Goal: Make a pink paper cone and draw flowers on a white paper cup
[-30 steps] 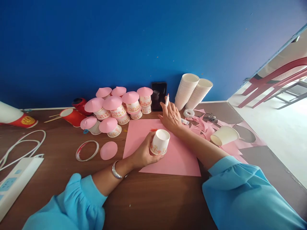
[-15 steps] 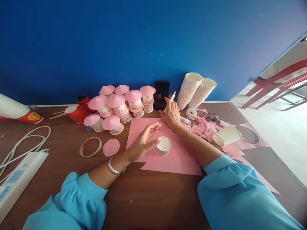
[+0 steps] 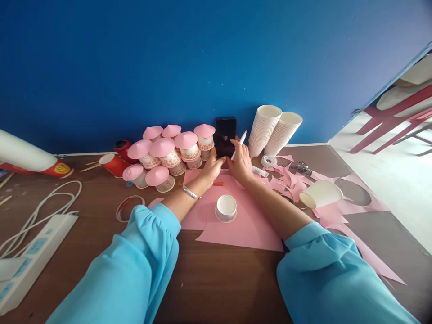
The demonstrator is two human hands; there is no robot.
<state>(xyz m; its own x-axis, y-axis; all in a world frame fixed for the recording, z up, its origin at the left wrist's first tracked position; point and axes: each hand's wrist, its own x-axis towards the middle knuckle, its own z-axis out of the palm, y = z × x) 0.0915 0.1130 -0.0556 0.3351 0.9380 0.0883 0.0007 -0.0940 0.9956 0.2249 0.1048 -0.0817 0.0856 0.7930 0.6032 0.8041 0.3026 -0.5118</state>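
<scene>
My left hand [image 3: 211, 167] reaches to the lower left corner of a dark phone [image 3: 225, 135] leaning on the blue wall. Its thumb and fingers are apart, and whether they touch the phone I cannot tell. By the phone's lower right side, my right hand [image 3: 240, 163] has a white marker [image 3: 242, 137] between thumb and fingers, tip upward. The left thumb meets the right hand or nearly does. A small white paper cup [image 3: 226, 206] stands on pink paper [image 3: 249, 234] nearer me. A small orange-red piece [image 3: 218, 183] lies behind it.
Cups with pink cone roofs [image 3: 163, 147] cluster at left. Stacked white cups [image 3: 265, 130], a tape roll [image 3: 269, 160] and pink scraps [image 3: 293, 180] are at right, with a cup [image 3: 321, 194] on its side. A power strip [image 3: 40, 256] lies far left.
My left hand has moved forward from beside the small cup to the phone's base, uncovering the orange-red piece. My right hand stays by the phone with the marker. The view has shifted slightly.
</scene>
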